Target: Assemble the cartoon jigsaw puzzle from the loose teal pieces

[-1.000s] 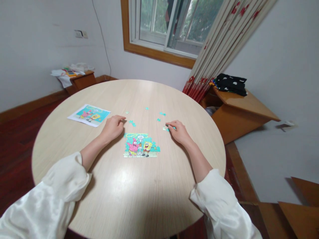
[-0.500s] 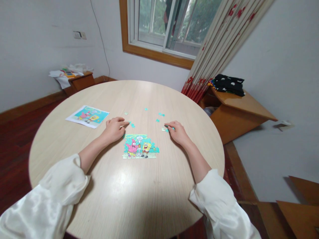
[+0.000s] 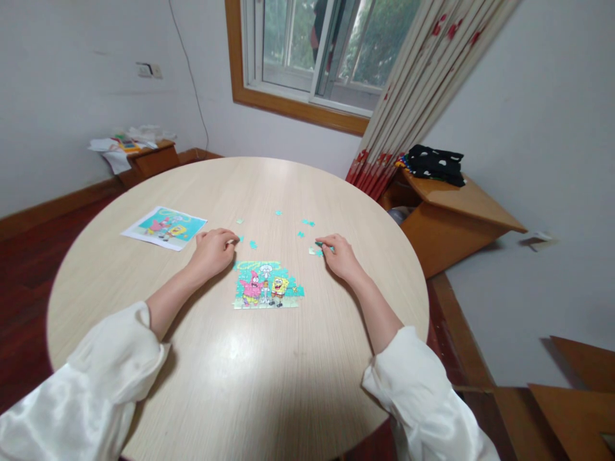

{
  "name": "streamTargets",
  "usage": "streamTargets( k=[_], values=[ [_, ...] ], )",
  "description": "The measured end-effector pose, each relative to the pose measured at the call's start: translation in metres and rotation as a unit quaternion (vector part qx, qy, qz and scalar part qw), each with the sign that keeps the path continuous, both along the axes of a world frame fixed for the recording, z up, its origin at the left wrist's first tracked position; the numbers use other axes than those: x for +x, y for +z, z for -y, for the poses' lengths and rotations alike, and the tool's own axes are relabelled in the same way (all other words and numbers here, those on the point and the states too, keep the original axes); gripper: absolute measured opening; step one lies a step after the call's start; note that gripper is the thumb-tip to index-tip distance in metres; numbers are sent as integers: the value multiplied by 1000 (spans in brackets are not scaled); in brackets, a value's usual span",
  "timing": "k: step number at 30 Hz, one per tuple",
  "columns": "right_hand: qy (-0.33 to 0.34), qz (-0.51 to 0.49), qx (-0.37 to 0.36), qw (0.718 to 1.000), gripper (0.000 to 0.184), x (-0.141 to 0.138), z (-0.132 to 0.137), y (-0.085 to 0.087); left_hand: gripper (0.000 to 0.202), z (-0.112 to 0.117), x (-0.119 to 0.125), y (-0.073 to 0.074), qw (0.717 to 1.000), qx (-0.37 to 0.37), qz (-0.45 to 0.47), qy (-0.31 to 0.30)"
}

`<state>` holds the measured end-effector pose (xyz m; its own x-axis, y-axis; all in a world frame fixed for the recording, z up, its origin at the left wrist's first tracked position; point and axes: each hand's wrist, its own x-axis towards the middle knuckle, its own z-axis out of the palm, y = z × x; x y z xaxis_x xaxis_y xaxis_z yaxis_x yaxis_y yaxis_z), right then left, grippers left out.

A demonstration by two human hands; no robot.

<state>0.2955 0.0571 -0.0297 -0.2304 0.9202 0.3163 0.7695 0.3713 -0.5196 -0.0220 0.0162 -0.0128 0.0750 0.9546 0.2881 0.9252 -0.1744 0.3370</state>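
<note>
A partly joined jigsaw puzzle (image 3: 264, 288) with cartoon figures lies flat on the round table (image 3: 240, 384); its upper right corner is open. Beyond its upper left corner, my left hand (image 3: 214, 251) pinches a small turquoise puzzle piece between thumb and index finger. My right hand (image 3: 340, 256), up and to the right of the puzzle, grips a dark-looking puzzle piece (image 3: 319, 243) at its fingertips. Just under those fingers lies a pale green piece (image 3: 312, 251) beside turquoise ones. Near my left fingertips rests a loose turquoise piece (image 3: 253, 244).
Several more loose pieces lie farther back, among them one turquoise piece (image 3: 278, 212) and a pair (image 3: 308, 223). A printed reference picture (image 3: 166, 227) is on the left of the table. Beyond the table stand a wooden cabinet (image 3: 461, 218) and a curtain (image 3: 408, 96).
My left hand has pulled a turquoise piece a little to the left, away from the loose one beside it. My right hand has hardly moved. The view has shifted slightly.
</note>
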Motion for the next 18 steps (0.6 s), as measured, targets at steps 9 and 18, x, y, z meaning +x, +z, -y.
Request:
streamTargets(
  k=[9, 18],
  values=[
    [14, -8, 37, 999, 28, -43, -19, 16, 35, 2, 4, 4, 999, 16, 31, -7],
    [0, 195, -12, 981, 29, -125, -84, 30, 30, 2, 0, 3, 998, 29, 49, 33]
  ],
)
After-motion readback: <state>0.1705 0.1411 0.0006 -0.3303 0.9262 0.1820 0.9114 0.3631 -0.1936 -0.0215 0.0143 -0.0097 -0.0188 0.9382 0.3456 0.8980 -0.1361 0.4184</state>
